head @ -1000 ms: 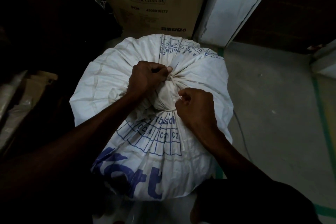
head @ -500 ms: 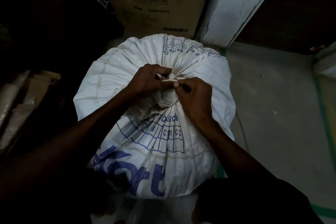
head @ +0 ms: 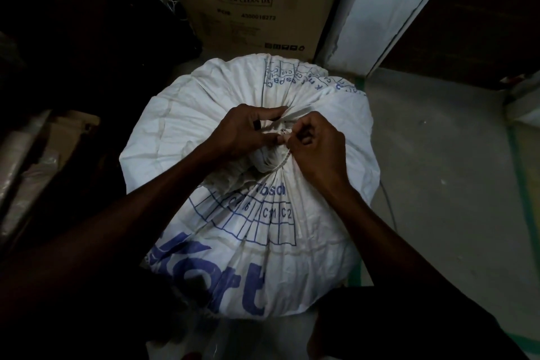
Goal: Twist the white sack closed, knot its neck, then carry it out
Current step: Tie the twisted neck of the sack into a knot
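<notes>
A full white woven sack with blue print stands upright on the floor below me. Its neck is gathered into a twisted bunch at the top centre, with a thin white cord wound around it. My left hand rests on the left side of the bunch and pinches the cord end with thumb and fingers. My right hand sits on the right side and pinches the cord close to the left fingertips. The two hands nearly touch above the neck.
A brown cardboard box printed FORBES stands right behind the sack. A white wall corner rises at the back right. Grey floor with green tape lines spreads to the right. Dark clutter and wrapped bundles fill the left side.
One second ago my hands were apart, pulling the cord ends outward. They have come together above the neck, and both now pinch the cord at the top of the bunch.
</notes>
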`<state>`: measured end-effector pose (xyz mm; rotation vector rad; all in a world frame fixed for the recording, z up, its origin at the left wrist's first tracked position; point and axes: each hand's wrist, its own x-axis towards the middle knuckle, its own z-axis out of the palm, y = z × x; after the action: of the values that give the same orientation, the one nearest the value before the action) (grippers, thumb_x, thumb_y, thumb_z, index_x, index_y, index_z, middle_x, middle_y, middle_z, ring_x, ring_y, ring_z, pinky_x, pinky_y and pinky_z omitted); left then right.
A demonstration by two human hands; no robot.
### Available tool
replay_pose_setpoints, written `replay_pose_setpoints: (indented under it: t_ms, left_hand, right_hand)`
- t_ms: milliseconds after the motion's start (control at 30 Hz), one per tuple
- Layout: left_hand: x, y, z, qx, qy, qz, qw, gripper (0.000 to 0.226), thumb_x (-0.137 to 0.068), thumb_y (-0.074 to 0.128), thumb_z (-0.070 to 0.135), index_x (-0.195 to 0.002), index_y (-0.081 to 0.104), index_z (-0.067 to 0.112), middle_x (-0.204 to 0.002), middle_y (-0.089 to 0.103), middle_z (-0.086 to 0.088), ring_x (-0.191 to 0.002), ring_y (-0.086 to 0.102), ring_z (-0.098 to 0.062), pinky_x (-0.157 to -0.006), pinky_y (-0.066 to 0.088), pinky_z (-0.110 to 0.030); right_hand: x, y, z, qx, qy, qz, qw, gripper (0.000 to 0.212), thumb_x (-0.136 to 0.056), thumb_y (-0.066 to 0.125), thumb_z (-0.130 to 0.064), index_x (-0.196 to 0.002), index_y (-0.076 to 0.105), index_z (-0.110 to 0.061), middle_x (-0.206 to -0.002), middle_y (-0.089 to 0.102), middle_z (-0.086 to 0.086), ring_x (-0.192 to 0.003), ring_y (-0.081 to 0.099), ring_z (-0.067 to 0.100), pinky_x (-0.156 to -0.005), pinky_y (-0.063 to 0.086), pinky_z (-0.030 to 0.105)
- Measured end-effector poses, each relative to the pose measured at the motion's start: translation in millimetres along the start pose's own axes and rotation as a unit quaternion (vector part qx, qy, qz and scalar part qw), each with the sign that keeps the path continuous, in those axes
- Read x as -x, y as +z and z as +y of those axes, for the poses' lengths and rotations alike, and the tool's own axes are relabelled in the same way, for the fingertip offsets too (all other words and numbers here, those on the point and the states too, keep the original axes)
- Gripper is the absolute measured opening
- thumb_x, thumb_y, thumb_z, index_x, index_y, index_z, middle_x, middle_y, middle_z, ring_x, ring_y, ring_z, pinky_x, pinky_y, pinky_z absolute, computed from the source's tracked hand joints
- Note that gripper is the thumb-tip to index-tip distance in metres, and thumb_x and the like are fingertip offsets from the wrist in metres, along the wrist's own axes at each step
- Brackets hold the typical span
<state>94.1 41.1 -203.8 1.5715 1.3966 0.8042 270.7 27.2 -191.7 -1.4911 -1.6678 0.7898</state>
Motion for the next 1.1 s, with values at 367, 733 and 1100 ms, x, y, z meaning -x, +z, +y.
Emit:
replay_pose_setpoints:
  t_ms: [367, 733, 1100]
  left_hand:
    - [-2.3, 6.4, -2.1, -0.005, 0.016, 0.006, 1.0, 0.056, -0.076, 0.083, 0.011, -0.129, 0.065, 0.014, -0.119, 0.069, 0.007, -0.082, 0.053, 0.03, -0.074, 0.035, 0.004]
    - [-3.5, 6.9, -3.9, -0.036, 0.019, 0.001, 0.999, 0.057, -0.075, 0.085, 0.023, -0.128, 0.065, 0.026, -0.124, 0.068, 0.011, -0.112, 0.059, 0.007, -0.09, 0.045, -0.01]
    - [-3.6, 7.5, -2.8, -0.075, 0.036, -0.006, 0.997, 0.058, -0.076, 0.084, 0.024, -0.13, 0.063, 0.025, -0.114, 0.07, 0.013, -0.087, 0.055, 0.025, -0.075, 0.039, 0.002]
  right_hand:
    - [-38.8, -18.5, -2.9, 0.042, -0.021, 0.065, 0.997, 0.004, -0.083, 0.073, -0.025, -0.086, 0.076, -0.025, -0.087, 0.068, -0.008, -0.081, 0.062, 0.0, -0.072, 0.05, 0.022]
    - [-62.0, -17.9, -13.6, -0.009, -0.01, 0.038, 0.999, 0.013, -0.086, 0.07, -0.031, -0.078, 0.075, -0.022, -0.078, 0.072, -0.012, -0.077, 0.066, 0.0, -0.075, 0.054, 0.026]
    - [-56.5, -24.7, -14.3, 0.087, -0.008, -0.062, 0.994, 0.005, -0.081, 0.075, -0.019, -0.083, 0.08, -0.022, -0.075, 0.073, -0.01, -0.074, 0.068, 0.002, -0.077, 0.057, 0.026]
